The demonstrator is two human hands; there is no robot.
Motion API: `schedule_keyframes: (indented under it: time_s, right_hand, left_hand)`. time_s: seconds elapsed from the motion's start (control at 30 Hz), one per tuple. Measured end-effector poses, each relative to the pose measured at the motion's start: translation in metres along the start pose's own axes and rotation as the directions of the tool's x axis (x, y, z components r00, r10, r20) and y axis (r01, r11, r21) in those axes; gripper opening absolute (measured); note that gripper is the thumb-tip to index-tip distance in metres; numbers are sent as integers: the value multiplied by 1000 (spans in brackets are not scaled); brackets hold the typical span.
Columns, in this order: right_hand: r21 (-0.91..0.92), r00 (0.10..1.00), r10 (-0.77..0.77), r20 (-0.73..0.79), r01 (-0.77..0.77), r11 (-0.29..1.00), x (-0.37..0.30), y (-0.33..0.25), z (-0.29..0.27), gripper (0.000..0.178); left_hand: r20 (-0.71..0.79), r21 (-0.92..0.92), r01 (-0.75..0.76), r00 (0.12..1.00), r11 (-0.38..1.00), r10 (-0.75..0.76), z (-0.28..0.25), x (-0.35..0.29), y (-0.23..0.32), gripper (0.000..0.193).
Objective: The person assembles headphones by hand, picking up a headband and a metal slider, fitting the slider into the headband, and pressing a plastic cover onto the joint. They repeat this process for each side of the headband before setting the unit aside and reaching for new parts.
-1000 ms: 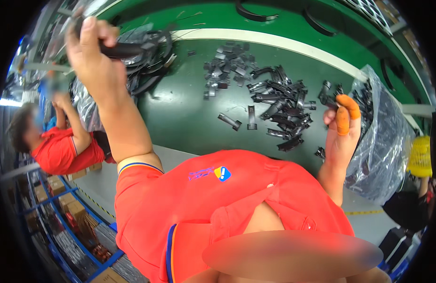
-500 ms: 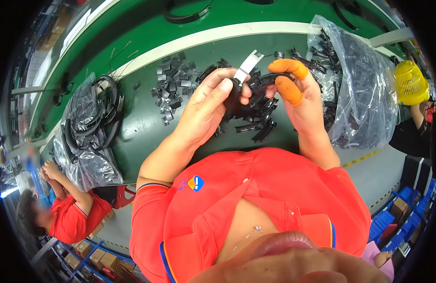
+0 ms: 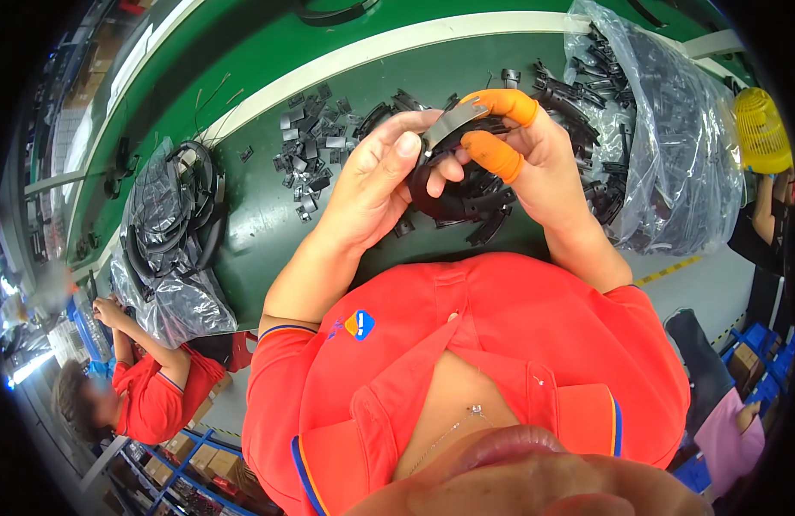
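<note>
Over the table, my left hand grips a curved black band, probably a headphone headband, with the thumb on top near one end. A shiny curved metal strip runs from beside that thumb toward the fingertips of my right hand. Orange finger cots cover the right thumb and index finger, which close around the far end of the work; the exact grip there is partly hidden. Beneath the hands lie several black curved parts. Small black clip-like pieces are scattered to the left.
A clear plastic bag of black parts stands at right, near a yellow slatted fan-like object. Black bands lie on another plastic bag at left. A co-worker in red is at left; a person in pink at lower right.
The metal strip has tilted down to the right, lying along the black band where it stuck up before. My right hand has moved left, closer to my left hand.
</note>
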State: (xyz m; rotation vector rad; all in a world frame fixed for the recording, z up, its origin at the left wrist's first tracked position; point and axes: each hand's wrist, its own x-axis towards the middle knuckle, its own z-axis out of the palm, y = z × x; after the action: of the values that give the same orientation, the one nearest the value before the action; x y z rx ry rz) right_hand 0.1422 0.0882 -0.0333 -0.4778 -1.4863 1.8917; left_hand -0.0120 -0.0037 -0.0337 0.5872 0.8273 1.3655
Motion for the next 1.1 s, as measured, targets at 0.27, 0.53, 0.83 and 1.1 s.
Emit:
schedule_keyframes:
  time_s: [0.27, 0.53, 0.83, 1.1]
  right_hand:
    - [63, 994, 99, -44, -96, 993, -20, 14, -14, 53]
    - [97, 988, 98, -115, -87, 991, -8, -4, -1, 36]
    - [-177, 969, -145, -198, 110, 978, -20, -2, -8, 20]
    - [-248, 982, -85, -169, 41, 968, -5, -9, -13, 19]
  left_hand:
    - [42, -86, -12, 999, 996, 16, -11, -1, -5, 37]
    - [52, -87, 82, 996, 993, -78, -4, -5, -2, 39]
    - [-5, -90, 13, 1000, 996, -14, -2, -7, -5, 34]
    - [28, -34, -7, 1000, 999, 8, -2, -5, 0, 27]
